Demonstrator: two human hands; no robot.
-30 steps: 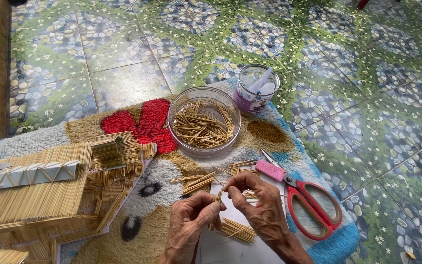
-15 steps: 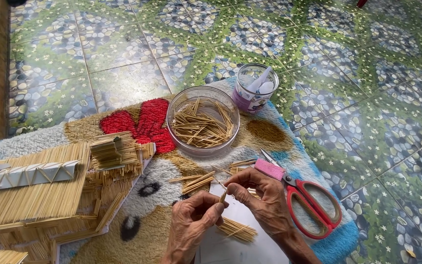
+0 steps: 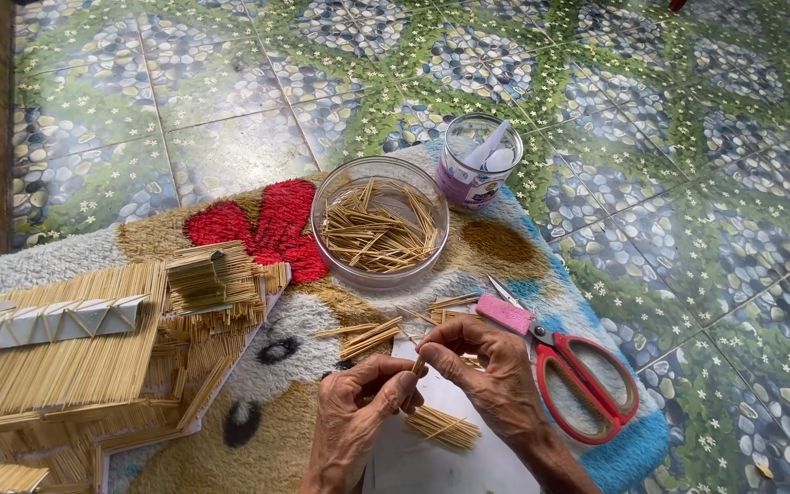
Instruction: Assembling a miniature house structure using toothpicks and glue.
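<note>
A short thin wooden stick (image 3: 419, 365) is pinched between the two hands, low in the head view, just above a white sheet (image 3: 432, 457) lying on the rug (image 3: 258, 457). The left hand (image 3: 358, 412) is curled, thumb and forefinger closed on the stick's lower end. The right hand (image 3: 496, 375) is bent over from the other side, fingertips closed on the same stick near its top. Both hands are touching at the stick; the exact grip of the remaining fingers can't be told.

A small flat bundle of sticks (image 3: 443, 426) is lying on the white sheet just beneath the hands. More loose sticks (image 3: 368, 336) are scattered on the rug just above the hands. A clear round bowl (image 3: 379, 224) half filled with sticks is set further up the rug. A small clear cup (image 3: 478, 161) holding white glue and a white spatula is placed beside the bowl, at the rug's edge.

Red-handled scissors (image 3: 578, 380) are lying closed just right of the right hand, blades pointed up-left. A pink flat piece (image 3: 505, 314) is seen against the blades.

A model house built of sticks (image 3: 75, 348) is standing at the left, well apart from the hands, with a smaller stick block (image 3: 208, 279) on its roofline. Patterned pebble-and-flower floor tiles (image 3: 642, 137) are visible around the rug.
</note>
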